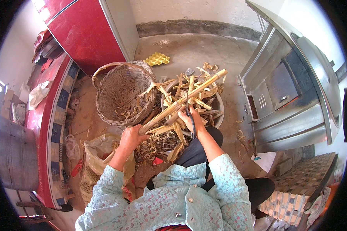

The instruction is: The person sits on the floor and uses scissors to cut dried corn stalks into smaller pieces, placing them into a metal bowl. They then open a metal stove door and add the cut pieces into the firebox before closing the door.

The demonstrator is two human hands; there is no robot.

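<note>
A long, dry, yellowish corn stalk (204,85) slants across the middle, from low on the left to high on the right. My left hand (132,139) is closed round its lower end. My right hand (192,120) grips dark scissors (193,129) with a looped handle; their thin blade crosses the stalk around its middle. How far the blades are apart is hard to make out. Beneath the stalk, a pale round basin (219,109) is heaped with dry husks and stalk pieces (204,104). Chopped bits (150,151) lie on the floor in front of my knees.
A wicker basket (121,82) with a hoop handle stands left of the basin. Near it are a yellow egg tray (157,59) and an open woven sack (98,163). At right stands a metal stove (275,90), with a brick block (297,188) nearer me. A red cabinet (86,32) is at far left.
</note>
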